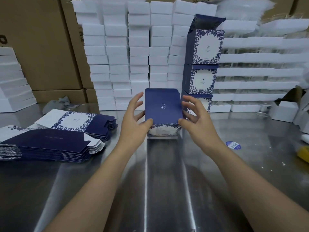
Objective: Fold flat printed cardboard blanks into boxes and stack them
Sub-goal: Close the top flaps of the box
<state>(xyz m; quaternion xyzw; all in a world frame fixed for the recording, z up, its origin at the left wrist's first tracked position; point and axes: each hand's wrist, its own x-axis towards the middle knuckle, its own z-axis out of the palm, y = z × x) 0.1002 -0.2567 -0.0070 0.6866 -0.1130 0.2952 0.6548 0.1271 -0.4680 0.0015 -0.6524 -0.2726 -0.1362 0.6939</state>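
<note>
A dark blue box (163,108) with a white leaf-print band stands on the steel table (167,190) in the middle, its lid flap raised toward me. My left hand (133,121) is at its left side, thumb touching the lower left of the flap, fingers spread. My right hand (195,118) is at its right side, thumb at the lower right corner, fingers loosely bent beside the box. Behind and to the right rises a stack of folded boxes (205,47), the top one with its lid open. Flat printed blanks (50,144) lie piled at the left, with a second pile (78,121) behind them.
A wall of white boxes (138,56) lines the back, brown cartons (41,47) at back left. White trays (259,72) are stacked at the right. An open white box (284,109), a blue sticker (233,145) and a yellow object (303,154) lie on the right.
</note>
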